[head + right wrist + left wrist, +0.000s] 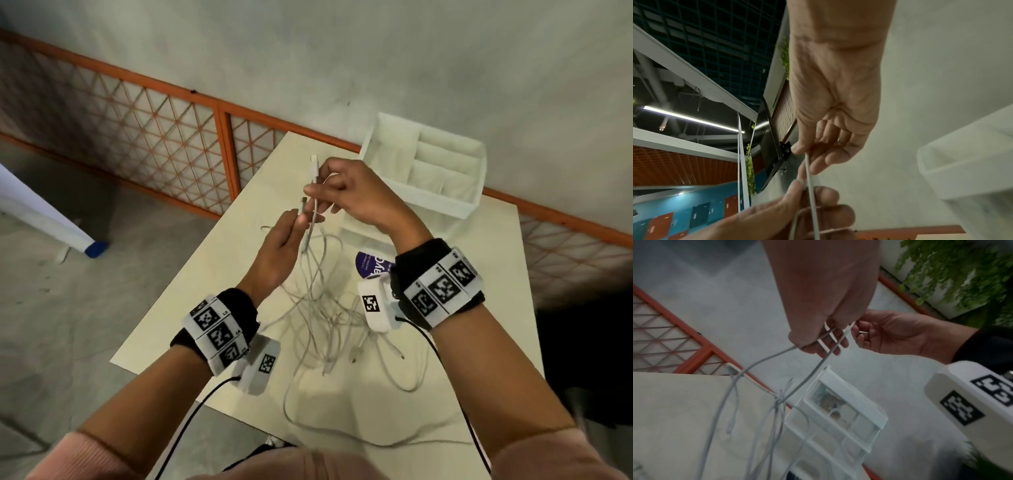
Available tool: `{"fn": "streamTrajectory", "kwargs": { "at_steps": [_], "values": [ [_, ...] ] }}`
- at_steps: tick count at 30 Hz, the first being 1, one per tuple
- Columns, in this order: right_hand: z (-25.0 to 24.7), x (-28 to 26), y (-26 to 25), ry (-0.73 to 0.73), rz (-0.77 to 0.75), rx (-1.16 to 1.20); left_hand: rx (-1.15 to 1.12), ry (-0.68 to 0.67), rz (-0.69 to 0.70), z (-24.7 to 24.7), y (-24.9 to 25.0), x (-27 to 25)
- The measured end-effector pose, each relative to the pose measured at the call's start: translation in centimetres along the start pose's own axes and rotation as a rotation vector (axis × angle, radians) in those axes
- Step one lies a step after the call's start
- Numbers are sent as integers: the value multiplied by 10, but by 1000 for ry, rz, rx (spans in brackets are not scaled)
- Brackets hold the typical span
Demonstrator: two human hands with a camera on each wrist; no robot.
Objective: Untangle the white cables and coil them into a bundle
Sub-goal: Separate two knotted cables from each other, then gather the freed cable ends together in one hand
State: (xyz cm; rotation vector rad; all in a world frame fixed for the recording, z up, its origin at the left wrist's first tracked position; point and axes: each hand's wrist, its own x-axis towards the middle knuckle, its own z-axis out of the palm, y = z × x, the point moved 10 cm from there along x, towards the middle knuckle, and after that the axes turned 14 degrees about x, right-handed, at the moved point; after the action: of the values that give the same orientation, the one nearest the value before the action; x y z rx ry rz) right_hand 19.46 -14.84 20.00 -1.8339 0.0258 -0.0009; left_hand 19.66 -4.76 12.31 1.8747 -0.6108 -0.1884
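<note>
A tangle of white cables lies on the cream table, and two strands rise from it to my hands. My left hand pinches one cable just below its plug. Just above it, my right hand pinches a second cable under a longer white plug. Both hands are raised over the far middle of the table, almost touching. The left wrist view shows two strands running down from my left hand. In the right wrist view my right hand pinches a cable.
A white divided organiser tray stands at the table's far right corner, close behind my right hand. A purple round sticker lies near it. One cable loop hangs past the table's near edge. An orange lattice railing runs behind.
</note>
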Motion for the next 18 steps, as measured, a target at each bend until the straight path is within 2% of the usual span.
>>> {"fn": "streamTrajectory", "kwargs": {
  "at_steps": [3,5,7,9,13,15,18],
  "values": [
    [-9,-6,-9,112,-92,25,-146,-50,40,3,26,3],
    [-4,-13,7,149,-46,132,-211,-48,59,1,36,2],
    [20,-21,35,53,52,319,-218,-25,68,-4,41,0],
    [47,-32,65,-59,154,399,-194,-2,62,-10,42,-1],
    [88,-50,109,-325,232,188,-219,50,70,-29,48,-3],
    [86,-54,120,-367,194,67,-212,92,67,-39,47,-5],
    [67,-52,141,-356,170,-150,-221,175,85,-57,49,-9]
  ]
}}
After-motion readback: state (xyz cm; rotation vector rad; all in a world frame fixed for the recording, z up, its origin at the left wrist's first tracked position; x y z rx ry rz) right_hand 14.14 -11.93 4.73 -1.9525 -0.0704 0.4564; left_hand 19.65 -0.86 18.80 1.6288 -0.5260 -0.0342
